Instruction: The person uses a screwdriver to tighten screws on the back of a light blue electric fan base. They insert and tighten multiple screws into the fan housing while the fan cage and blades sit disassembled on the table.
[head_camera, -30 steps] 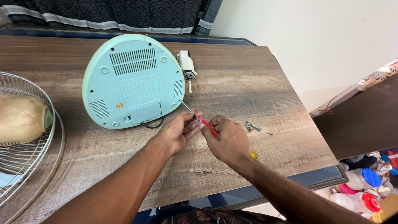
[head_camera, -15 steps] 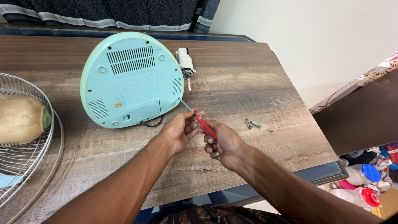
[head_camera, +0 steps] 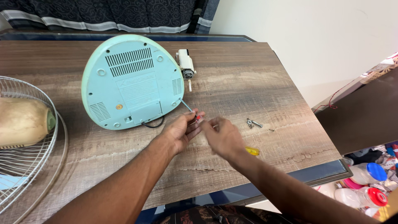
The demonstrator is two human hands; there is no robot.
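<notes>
Head camera view, looking down: a long wooden table (head_camera: 257,83) was seen stretching across the frame, with a dark patterned cloth along its far edge. At the left edge, a round wire fan guard (head_camera: 29,166) was laid flat, with a beige motor housing (head_camera: 23,122) resting on it. Near the table's middle, a pale green fan base (head_camera: 130,81) was turned underside up, its vents and bottom panel exposed, a black cord looped out beneath its near edge. Just beyond it, a small white motor part (head_camera: 185,65) was set apart. The left hand (head_camera: 180,130) was closed on a red-handled screwdriver (head_camera: 191,113), whose metal tip was pressed to the base's right edge. The right hand (head_camera: 224,137) was blurred just beside the handle; whether it gripped anything could not be told. A yellow-handled tool (head_camera: 251,151) was partly hidden beneath that wrist. Two loose screws (head_camera: 253,122) were left on the wood to the right. Judging by the removed screws and separated parts, disassembly seemed partly done, while the base's bottom panel appeared to be in place, unopened.
</notes>
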